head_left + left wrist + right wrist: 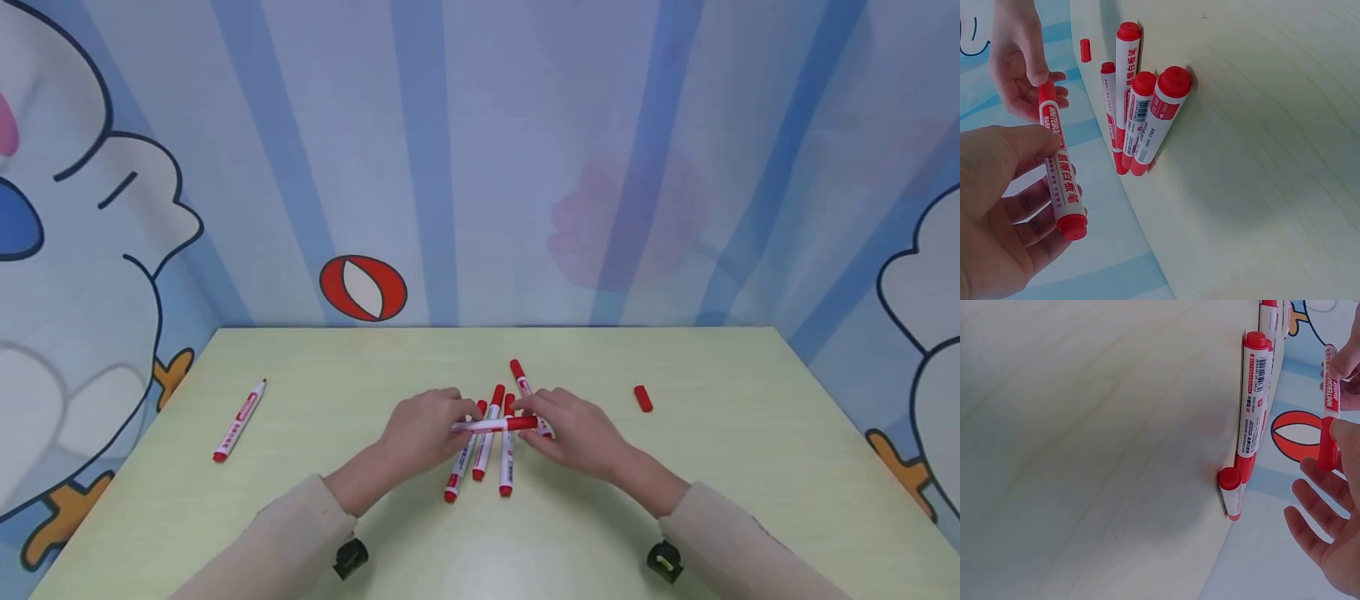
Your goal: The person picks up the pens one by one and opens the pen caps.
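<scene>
Between the two hands, a white whiteboard marker (487, 426) with a red cap (1329, 444) is held level above the table. My left hand (427, 427) grips its barrel near the red end plug, thumb on the printed label in the left wrist view. At the other end my right hand (576, 429) pinches the cap between thumb and index finger, its other fingers spread. Under the hands lie several capped markers (1166, 119) in a loose fan, red caps toward the far side. One of them (519, 377) points out to the back, partly hidden by the right hand.
An uncapped marker (240, 421) lies at the table's left, its dark tip pointing away. A loose red cap (642, 398) rests on the right side of the pale table (720, 450). Behind the table's far edge hangs a blue striped backdrop (495, 208) with cartoon figures.
</scene>
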`<state>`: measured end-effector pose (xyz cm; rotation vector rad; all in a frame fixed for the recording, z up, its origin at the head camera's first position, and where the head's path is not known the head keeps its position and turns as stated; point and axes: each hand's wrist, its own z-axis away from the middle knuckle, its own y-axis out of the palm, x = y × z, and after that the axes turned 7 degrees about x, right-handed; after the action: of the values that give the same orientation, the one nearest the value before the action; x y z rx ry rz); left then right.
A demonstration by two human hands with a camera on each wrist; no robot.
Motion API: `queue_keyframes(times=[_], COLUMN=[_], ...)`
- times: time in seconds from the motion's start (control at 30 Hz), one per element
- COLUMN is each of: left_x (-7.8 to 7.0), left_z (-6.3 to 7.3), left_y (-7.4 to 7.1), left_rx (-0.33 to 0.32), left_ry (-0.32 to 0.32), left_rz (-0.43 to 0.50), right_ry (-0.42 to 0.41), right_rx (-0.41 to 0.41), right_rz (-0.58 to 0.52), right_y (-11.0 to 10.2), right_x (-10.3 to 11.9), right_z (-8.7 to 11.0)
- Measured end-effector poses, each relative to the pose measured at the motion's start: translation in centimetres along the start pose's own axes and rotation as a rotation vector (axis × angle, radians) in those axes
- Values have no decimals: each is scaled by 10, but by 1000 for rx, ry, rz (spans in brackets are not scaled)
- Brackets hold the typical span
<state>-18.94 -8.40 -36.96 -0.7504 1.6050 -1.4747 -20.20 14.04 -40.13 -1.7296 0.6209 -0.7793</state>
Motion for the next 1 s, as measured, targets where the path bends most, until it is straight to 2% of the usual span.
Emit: queue_keyframes(times=[0.33, 0.57, 0.8, 1.0], left_x=[-2, -4, -2, 3], left_z=[0, -1, 0, 3], left_y=[-1, -3, -3, -2], left_rx=[-42, -56, -82, -94], left_ry=[37, 77, 43, 17], left_rz=[1, 19, 36, 48], right_ry=[-10, -25, -20, -19], right_rx=[-8, -33, -95, -119], right_rz=[-7, -73, -144, -153], right_y=[-1, -3, -3, -3], right_x=[2, 1, -2, -4], right_z=[1, 1, 2, 4])
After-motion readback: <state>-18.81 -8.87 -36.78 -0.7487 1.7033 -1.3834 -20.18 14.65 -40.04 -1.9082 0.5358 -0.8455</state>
